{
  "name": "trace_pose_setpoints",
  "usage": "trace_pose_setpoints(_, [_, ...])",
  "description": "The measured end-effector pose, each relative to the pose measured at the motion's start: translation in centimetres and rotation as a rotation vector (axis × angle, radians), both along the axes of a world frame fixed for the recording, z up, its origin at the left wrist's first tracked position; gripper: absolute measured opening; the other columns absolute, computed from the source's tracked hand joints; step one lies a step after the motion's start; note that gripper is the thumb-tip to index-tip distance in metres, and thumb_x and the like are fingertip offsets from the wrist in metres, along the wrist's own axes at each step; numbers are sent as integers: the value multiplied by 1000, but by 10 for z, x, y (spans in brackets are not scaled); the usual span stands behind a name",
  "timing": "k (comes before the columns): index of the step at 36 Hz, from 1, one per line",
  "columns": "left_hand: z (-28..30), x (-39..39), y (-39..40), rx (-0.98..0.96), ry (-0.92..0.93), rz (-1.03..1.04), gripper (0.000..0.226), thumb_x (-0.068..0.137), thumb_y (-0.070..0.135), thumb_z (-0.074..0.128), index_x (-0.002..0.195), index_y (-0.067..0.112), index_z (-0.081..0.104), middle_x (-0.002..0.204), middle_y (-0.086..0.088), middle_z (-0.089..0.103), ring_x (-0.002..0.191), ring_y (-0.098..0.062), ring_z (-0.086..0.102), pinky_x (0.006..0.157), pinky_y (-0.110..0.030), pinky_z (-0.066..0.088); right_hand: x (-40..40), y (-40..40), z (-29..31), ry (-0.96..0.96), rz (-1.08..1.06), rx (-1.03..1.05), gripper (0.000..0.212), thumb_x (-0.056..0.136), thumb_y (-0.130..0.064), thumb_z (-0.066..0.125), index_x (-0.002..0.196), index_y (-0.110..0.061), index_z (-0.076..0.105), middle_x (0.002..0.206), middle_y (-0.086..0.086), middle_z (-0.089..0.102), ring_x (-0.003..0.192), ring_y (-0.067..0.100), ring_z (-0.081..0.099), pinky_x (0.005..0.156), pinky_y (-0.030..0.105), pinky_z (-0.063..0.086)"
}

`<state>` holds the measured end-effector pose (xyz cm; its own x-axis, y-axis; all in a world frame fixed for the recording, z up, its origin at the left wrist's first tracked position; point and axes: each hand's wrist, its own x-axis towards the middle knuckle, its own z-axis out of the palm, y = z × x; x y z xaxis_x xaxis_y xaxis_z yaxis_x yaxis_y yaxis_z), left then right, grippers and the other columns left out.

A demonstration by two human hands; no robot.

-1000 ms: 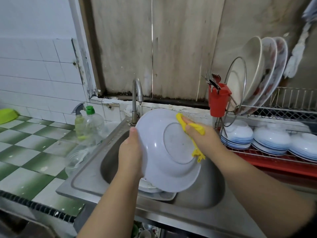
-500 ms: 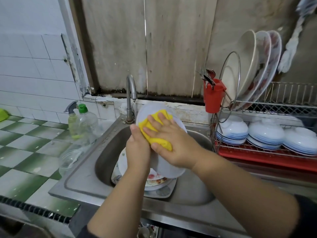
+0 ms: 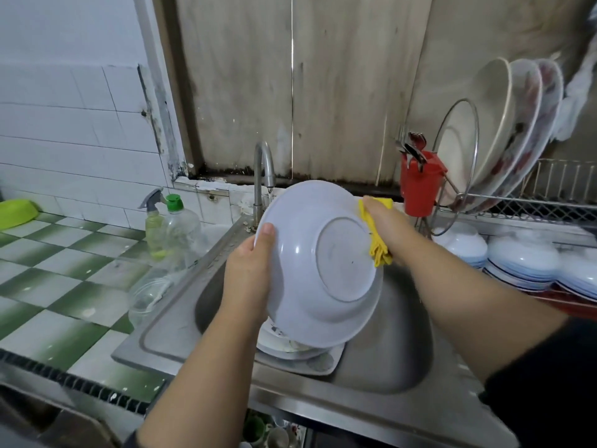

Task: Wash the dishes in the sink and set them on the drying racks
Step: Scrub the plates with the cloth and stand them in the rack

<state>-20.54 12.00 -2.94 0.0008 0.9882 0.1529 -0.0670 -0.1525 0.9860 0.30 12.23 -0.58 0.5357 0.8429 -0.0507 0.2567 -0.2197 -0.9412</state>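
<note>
A: Start close in. What do we have in our hands?

B: Our left hand (image 3: 247, 276) grips the left rim of the white plate (image 3: 318, 265), thumb over the edge. Our right hand (image 3: 386, 232) clutches the yellow cloth (image 3: 376, 237) against the plate's right rim. We hold the plate tilted over the sink (image 3: 403, 347) with its underside toward us.

A: And half a second back?

B: The cloth and our right hand lay spread across the plate's middle, hiding most of it. Now they have swept out to the right edge, and the foot ring shows bare. A second ago the cloth sat near that same edge, so we judge this one full scrubbing stroke across the back.

A: So for the job?

B: The back looks nearly wiped; rinsing under the tap (image 3: 263, 176) probably follows. More dirty dishes (image 3: 290, 344) wait stacked below the plate, so we are far from done.

A: Further off?

B: Bowls (image 3: 523, 263) lie upturned on the rack's lower tier, big plates (image 3: 513, 124) stand above, beside a red cutlery cup (image 3: 418, 182).

A: Any writing?

B: None we can read; the green-capped bottle (image 3: 179, 234) on the counter shows no legible label.
</note>
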Motion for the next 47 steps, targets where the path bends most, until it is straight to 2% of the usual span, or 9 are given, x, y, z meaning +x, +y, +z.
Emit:
trace_pose_setpoints(4, [4,4,2,-14,-63,88,32,96,41,47,72,24,58,75,6,61,73,-14,57,65,-27,43,-1,3,-34,333,-98,-32,44,85,-51,50,99,-12,66,101,14,69,90,32,67,85,44,55])
trace_pose_setpoints(8, [2,24,-11,17,-96,186,30,100,39,38,88,17,56,77,10,54,69,-4,49,51,-17,34,-20,-2,-54,685,-220,-87,39,90,-35,44,57,-16,45,44,3,49,35,16,46,42,17,42])
trace_pose_setpoints(12, [-20,49,-32,-12,-76,70,31,100,36,34,113,18,55,88,8,56,83,-13,53,70,-16,40,-50,-10,-75,1018,-231,-107,34,83,-43,48,70,-16,63,69,-1,66,74,19,67,76,32,53])
trace_pose_setpoints(15, [-29,48,-30,-58,-145,-219,17,95,37,50,97,22,59,89,10,66,92,-12,63,81,-19,50,-42,-15,-71,949,-261,-15,30,79,-44,51,87,-21,68,89,4,72,92,24,68,73,37,54])
trace_pose_setpoints(17, [-19,40,-16,-90,-197,-324,35,80,45,60,105,21,63,103,0,71,104,-22,64,91,-39,51,-20,-12,-61,828,-272,65,24,84,-39,51,74,-18,58,64,5,64,58,18,65,57,27,53])
trace_pose_setpoints(26, [42,33,-1,-1,-52,-74,37,100,48,29,99,21,55,82,10,51,83,-15,51,83,-28,36,-25,-18,-42,910,-283,15,36,82,-50,54,60,-22,47,50,-3,50,39,13,46,48,17,43])
trace_pose_setpoints(31, [9,45,-20,-26,-34,-181,53,96,53,21,123,20,54,105,3,63,97,-14,57,88,-30,45,-58,-19,-50,1164,-320,-108,41,77,-49,49,102,-24,71,108,-4,71,102,23,66,92,39,47])
trace_pose_setpoints(40, [-9,47,-18,64,122,-513,78,78,63,4,119,27,60,114,-3,62,114,-17,53,107,-35,38,-69,-25,-25,1220,-217,34,26,87,-29,53,89,-7,67,86,14,68,82,32,63,64,43,46])
trace_pose_setpoints(47, [-34,43,-8,341,303,-612,47,91,57,9,94,39,52,98,10,61,96,0,55,87,-20,43,-51,-24,-23,1179,-213,47,65,64,-58,60,118,-22,65,118,14,65,107,42,60,94,63,38])
